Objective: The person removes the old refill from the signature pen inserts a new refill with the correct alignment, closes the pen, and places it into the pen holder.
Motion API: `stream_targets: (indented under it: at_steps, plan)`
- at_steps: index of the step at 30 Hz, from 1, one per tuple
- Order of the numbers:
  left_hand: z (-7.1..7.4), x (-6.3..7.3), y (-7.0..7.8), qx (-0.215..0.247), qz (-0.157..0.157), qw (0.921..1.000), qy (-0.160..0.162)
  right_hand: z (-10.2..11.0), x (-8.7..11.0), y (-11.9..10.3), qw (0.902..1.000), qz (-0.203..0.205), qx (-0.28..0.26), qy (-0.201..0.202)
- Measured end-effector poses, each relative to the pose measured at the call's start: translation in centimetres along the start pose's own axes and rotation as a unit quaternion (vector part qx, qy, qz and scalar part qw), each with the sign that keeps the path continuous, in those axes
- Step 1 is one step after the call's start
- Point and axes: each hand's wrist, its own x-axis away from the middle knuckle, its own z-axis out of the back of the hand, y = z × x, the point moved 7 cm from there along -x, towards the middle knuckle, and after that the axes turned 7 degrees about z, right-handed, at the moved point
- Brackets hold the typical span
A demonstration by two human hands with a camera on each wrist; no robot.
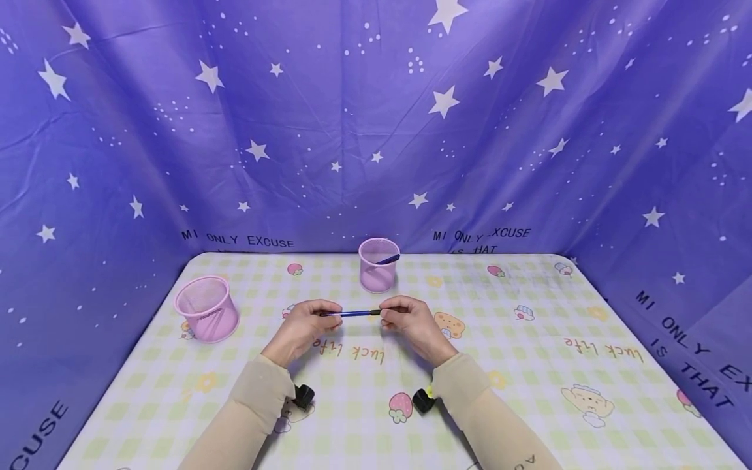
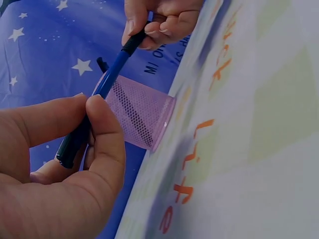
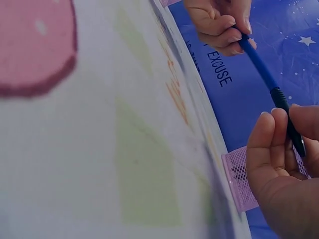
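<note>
A slim blue pen [image 1: 355,313] with dark ends is held level above the table between both hands. At one end, the left hand [image 1: 307,328] pinches it between thumb and fingers; its dark end pokes out past the thumb [image 2: 104,114] in the left wrist view. On the other side, the right hand [image 1: 416,324] pinches the pen near its black ribbed grip [image 3: 279,98], with the tip visible among the fingers in the right wrist view. Just beyond the hands stands a pink mesh pen cup [image 1: 378,276] with a dark pen [image 1: 388,260] leaning inside.
A second pink mesh cup [image 1: 207,310] stands at the left of the table, tilted in appearance, with no pen visible in it. A green-checked cloth [image 1: 529,365] with cartoon prints covers the table. Purple star-patterned curtains [image 1: 329,117] close in the back and sides.
</note>
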Motion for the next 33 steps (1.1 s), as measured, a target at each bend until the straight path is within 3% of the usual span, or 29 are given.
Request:
stream_targets:
  at_steps: [10,18,33]
  plan:
    - [-0.1,-0.4,-0.7,0.059,0.013,0.9978,-0.027,0.1,0.0,0.7,0.9996,-0.013,-0.023,-0.004]
    - [-0.3,-0.3,-0.7,0.082,0.003,0.9948,-0.061,0.2,0.0,1.0,0.9979,-0.029,-0.057,-0.01]
    - [-0.4,-0.4,-1.2,0.068,0.01,0.9956,-0.064,0.7,-0.2,1.8,0.993,-0.04,-0.107,-0.031]
